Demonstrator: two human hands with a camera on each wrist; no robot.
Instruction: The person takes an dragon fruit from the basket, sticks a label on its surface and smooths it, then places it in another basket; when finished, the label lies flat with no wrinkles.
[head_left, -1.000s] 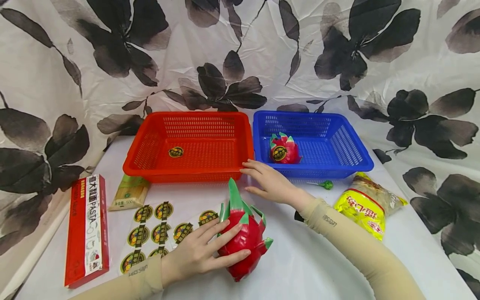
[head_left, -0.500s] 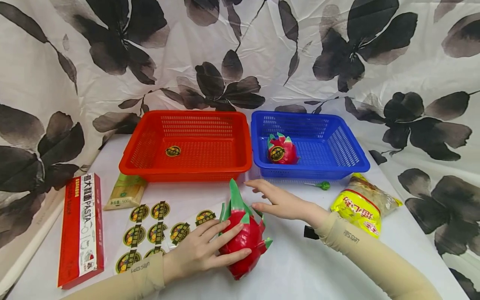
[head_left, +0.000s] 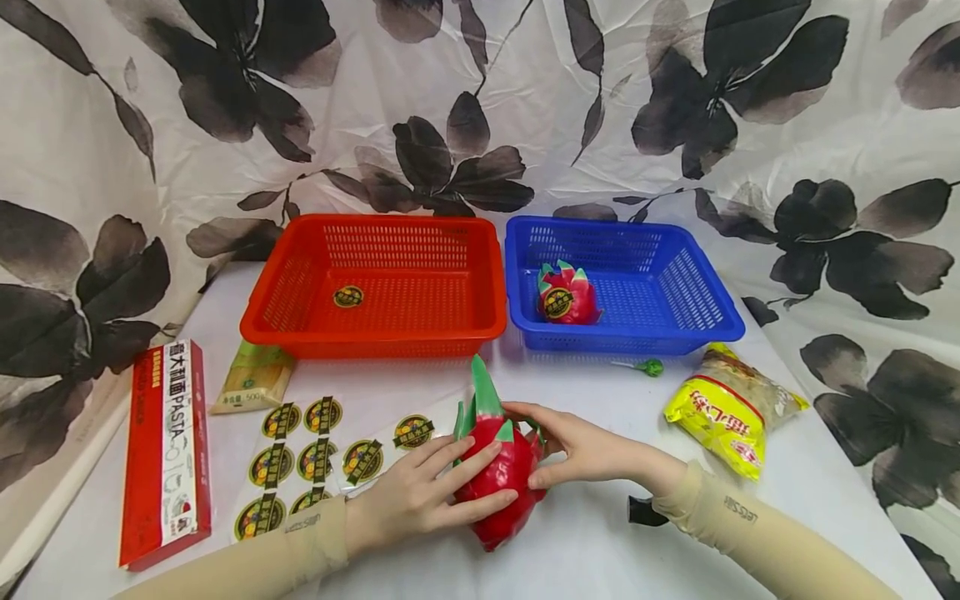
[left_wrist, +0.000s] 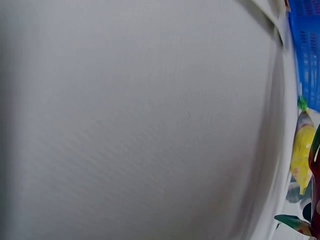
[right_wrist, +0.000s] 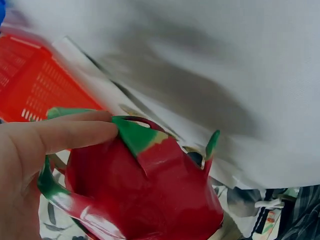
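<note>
A large red dragon fruit (head_left: 501,475) with green leaf tips stands at the front middle of the table. My left hand (head_left: 420,500) rests on its left side, fingers nearly straight across the skin. From the right, my right hand (head_left: 585,446) grips the fruit, thumb in front and fingers behind the leaves. Close up in the right wrist view, those fingers touch a green tip of the dragon fruit (right_wrist: 160,195). Beside the left hand lie sheets of round fruit stickers (head_left: 316,458). The left wrist view mostly shows white cloth.
A red basket (head_left: 375,337) holding one round sticker stands behind, beside a blue basket (head_left: 630,340) with a smaller dragon fruit (head_left: 566,296). Left are a pasta box (head_left: 165,450) and a pale packet (head_left: 255,379). Right are a yellow bag (head_left: 727,408), a green lollipop (head_left: 649,367) and a black object (head_left: 645,511).
My right hand has come down from near the baskets, moved toward me and taken hold of the dragon fruit's right side. The left hand stays on the fruit, which has shifted slightly right.
</note>
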